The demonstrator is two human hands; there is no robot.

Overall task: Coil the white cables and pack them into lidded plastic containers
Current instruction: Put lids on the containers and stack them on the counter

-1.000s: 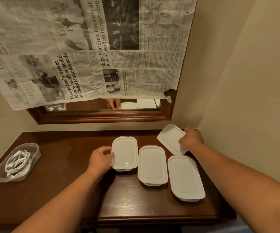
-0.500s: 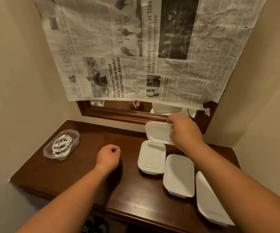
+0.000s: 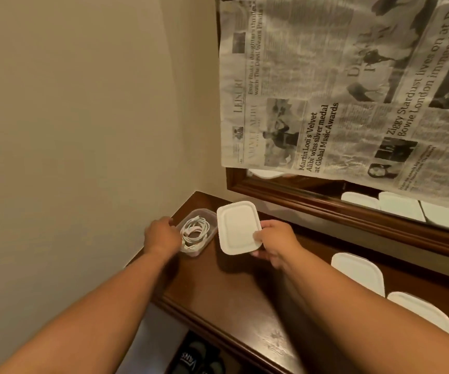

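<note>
White cables (image 3: 195,230), loosely looped in a clear tub (image 3: 207,213) at the far left corner of the table (image 3: 245,292). Likely light, limp, springy; best lifted as a whole bundle. Long axis of the tub near to far, leaning slightly right. Left hand (image 3: 162,234) at its near-left end, fingers clamped or not: cannot tell. Right hand (image 3: 277,241) just right, pinching a white lid (image 3: 238,228) by its edge, thumb on top.

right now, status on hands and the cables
Left hand at clear container rim, grip unclear. Right hand holds white lid beside it. Cables inside, uncovered.
</note>
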